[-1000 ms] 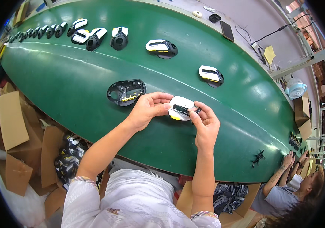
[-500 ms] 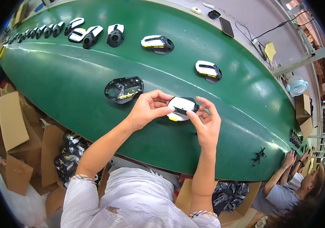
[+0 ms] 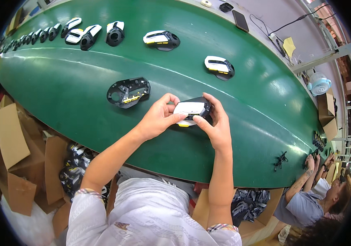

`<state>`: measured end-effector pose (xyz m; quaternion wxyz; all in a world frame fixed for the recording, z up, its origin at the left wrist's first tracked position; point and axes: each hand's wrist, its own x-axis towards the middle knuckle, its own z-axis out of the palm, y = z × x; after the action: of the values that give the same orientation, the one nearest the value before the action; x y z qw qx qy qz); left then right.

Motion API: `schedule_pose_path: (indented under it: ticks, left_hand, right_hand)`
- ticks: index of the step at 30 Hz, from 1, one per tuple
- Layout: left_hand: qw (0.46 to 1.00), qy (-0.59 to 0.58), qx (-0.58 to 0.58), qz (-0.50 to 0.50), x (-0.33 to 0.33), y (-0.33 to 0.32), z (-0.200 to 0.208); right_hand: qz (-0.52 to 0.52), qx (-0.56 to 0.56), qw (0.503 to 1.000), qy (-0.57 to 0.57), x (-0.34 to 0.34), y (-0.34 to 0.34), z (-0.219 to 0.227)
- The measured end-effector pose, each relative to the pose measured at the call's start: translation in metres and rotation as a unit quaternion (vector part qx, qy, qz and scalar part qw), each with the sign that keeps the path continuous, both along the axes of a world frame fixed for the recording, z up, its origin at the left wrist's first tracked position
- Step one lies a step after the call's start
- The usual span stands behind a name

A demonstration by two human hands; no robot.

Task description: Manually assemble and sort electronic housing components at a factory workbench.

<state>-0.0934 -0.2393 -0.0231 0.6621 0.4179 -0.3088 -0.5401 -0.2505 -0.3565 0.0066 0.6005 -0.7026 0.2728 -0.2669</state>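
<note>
Between my two hands is a white, black and yellow computer mouse shell (image 3: 190,108), held just above the green table. The fingers of my left hand (image 3: 159,117) are closed on its white left end, the thumb pressing on the near side. My right hand (image 3: 217,125) grips the black right end, its thumb at the dark slot along the near side and its forefinger over the far edge. A black mouse shell half (image 3: 118,93) lies hollow side up to the left, showing a yellow strip inside. Beyond my hands are two assembled mouse shells, one (image 3: 219,67) nearer and another (image 3: 161,40) farther left.
Several more shells (image 3: 90,37) stand in a row at the far left of the green table (image 3: 241,135). A small black part (image 3: 281,160) lies at right. Cartons of parts (image 3: 249,205) sit below the near edge. A co-worker (image 3: 306,201) works at far right.
The shell has turned slightly in my hands, showing more of its black right end. My right fingers have shifted in around that end. The whole view has drifted a little.
</note>
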Motion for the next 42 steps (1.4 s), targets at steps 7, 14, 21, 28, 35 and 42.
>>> schedule_pose_path:
  ticks: [7,14,21,28,35,42]
  left_hand:
    - [0.998,-0.057,-0.026,0.016,-0.005,-0.006,-0.005]
    - [0.992,-0.127,-0.01,0.022,0.004,-0.002,0.002]
    - [0.996,-0.083,-0.027,-0.006,0.011,-0.002,-0.001]
    - [0.99,-0.135,-0.023,-0.033,0.009,0.001,0.003]
    - [0.966,-0.244,-0.011,-0.084,0.011,0.0,0.004]
    - [0.997,-0.001,-0.012,-0.079,0.022,-0.002,0.003]
  right_hand:
    - [-0.029,-0.011,0.999,-0.031,0.006,0.002,-0.007]
    - [-0.041,0.001,0.998,-0.039,0.01,0.01,-0.004]
    - [0.021,0.036,0.999,0.009,-0.001,-0.001,0.003]
    - [0.018,0.143,0.984,-0.101,0.0,-0.008,-0.006]
    - [0.0,0.174,0.979,-0.107,-0.007,-0.011,-0.007]
    - [0.076,0.06,0.993,-0.064,-0.009,-0.009,0.004]
